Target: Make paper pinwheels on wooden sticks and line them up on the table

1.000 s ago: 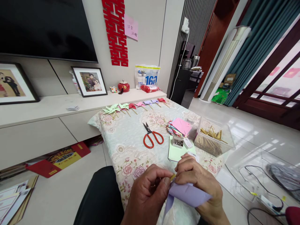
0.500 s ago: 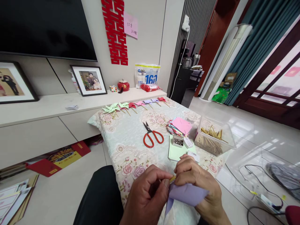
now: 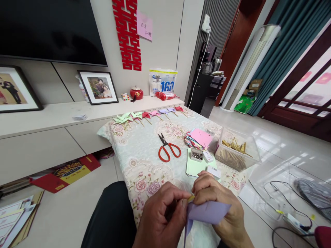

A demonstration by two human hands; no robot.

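Note:
Low in front of me, my left hand [image 3: 162, 217] has its thumb and forefinger closed at the end of a short yellowish stick [image 3: 191, 198]. My right hand [image 3: 223, 210] is curled round a lilac paper pinwheel [image 3: 210, 213], whose folded blades stick out beneath its fingers. Both hands nearly touch at the stick; most of the stick is hidden. Beyond them lie red-handled scissors [image 3: 169, 150], half spread on the floral cloth. A small box of metal pins [image 3: 197, 155] rests on green paper sheets [image 3: 192, 168], near a stack of coloured paper squares [image 3: 200, 137].
A clear plastic bin [image 3: 254, 148] of thin sticks stands at the table's right side. Several finished pinwheels [image 3: 124, 118] lie along the far edge of the floral tablecloth [image 3: 144, 151]. Behind is a white cabinet [image 3: 51, 119]. Cables [image 3: 287, 193] run over the floor at right.
The lilac pinwheel's blades have shifted slightly, the lower one now hanging more upright. Both hands keep nearly the same place and grip.

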